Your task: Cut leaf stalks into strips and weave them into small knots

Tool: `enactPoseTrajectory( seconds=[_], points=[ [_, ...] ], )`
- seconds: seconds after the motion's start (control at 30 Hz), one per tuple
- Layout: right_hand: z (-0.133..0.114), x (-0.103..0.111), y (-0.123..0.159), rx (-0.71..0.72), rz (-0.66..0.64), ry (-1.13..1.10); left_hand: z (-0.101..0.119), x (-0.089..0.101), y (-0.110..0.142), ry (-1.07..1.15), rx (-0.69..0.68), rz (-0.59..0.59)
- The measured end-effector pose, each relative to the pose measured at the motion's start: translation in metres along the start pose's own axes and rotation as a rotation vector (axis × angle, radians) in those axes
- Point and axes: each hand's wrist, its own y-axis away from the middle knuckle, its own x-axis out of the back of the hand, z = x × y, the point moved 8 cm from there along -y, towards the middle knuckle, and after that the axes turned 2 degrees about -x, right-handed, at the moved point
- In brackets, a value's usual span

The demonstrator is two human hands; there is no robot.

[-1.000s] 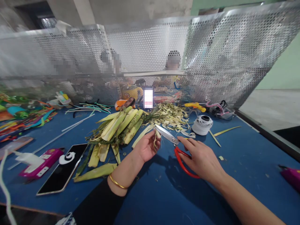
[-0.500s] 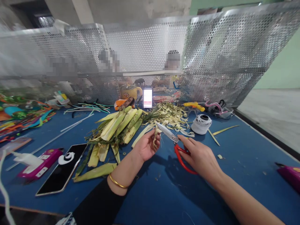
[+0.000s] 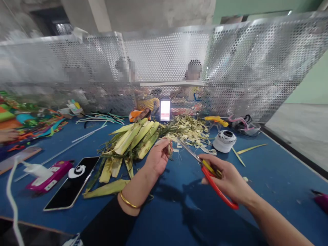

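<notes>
My left hand (image 3: 158, 158) pinches a small pale piece of corn husk (image 3: 169, 149) between thumb and fingers, above the blue table. My right hand (image 3: 228, 176) is wrapped round red-handled scissors (image 3: 216, 189), whose blades slant up and left beside the pinched piece. A yellow part (image 3: 210, 167) shows at the handle under my right fingers; whether it belongs to the scissors I cannot tell. Left of my left hand lies a pile of green-yellow corn husks (image 3: 135, 136). Beyond the blade tips is a heap of pale husk cuttings (image 3: 192, 128).
A white roll (image 3: 224, 141), a yellow tool (image 3: 216, 120) and clear goggles (image 3: 246, 126) stand at right. On the left lie a black-screened phone (image 3: 73, 182), a purple power strip (image 3: 50, 176) and a person's hand (image 3: 7, 135) by colourful strips. A perforated metal screen (image 3: 166, 51) rises behind.
The scissors have moved right and toward me, away from my left hand, and turned so the blades look narrower. My left hand stays pinched. Another person's hand has appeared at far left.
</notes>
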Motion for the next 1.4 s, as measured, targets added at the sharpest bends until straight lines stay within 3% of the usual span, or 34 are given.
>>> enactPoseTrajectory(
  seconds=[0.17,0.37,0.6,1.4],
  points=[
    [0.001,-0.010,0.000,-0.052,-0.114,0.088,0.008,-0.001,-0.002,0.024,-0.089,-0.035],
    [0.008,-0.011,-0.003,-0.059,-0.056,0.169,0.012,0.002,0.000,0.000,-0.168,-0.027],
    [0.014,-0.007,-0.003,-0.096,-0.003,0.173,0.001,0.000,0.001,0.008,-0.087,-0.040],
    [0.009,-0.001,-0.002,-0.006,0.052,0.133,0.000,-0.004,0.004,-0.010,-0.085,-0.071]
  ],
)
